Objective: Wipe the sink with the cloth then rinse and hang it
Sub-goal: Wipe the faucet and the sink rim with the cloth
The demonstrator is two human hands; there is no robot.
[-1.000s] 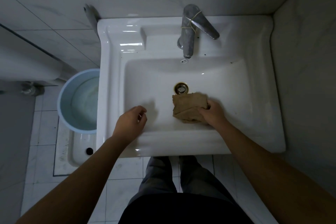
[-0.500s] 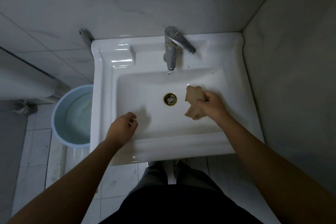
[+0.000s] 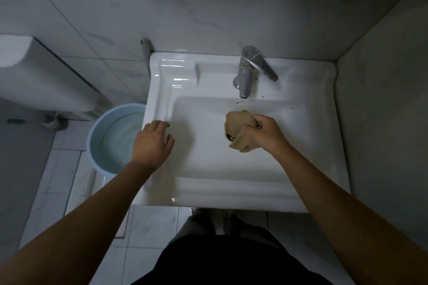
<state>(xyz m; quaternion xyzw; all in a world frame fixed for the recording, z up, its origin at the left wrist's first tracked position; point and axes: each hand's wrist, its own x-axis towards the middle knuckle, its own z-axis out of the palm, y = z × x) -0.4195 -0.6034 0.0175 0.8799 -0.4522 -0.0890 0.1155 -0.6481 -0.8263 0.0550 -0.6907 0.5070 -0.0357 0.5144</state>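
A white rectangular sink is fixed in the corner of a tiled room. My right hand grips a bunched tan cloth in the middle of the basin, just below the spout. The cloth covers most of the brass drain. My left hand hovers over the basin's left edge, fingers loosely curled and holding nothing. A metal tap with a rubber band round it stands at the back rim; no water runs from it.
A light blue bucket holding water stands on the floor left of the sink. A white toilet cistern is further left. Tiled walls close in behind and on the right. My legs are below the sink's front edge.
My right hand has carried the cloth from the basin's right side back over the drain, more bunched. My left hand has shifted a little towards the left rim. The camera view has shifted.
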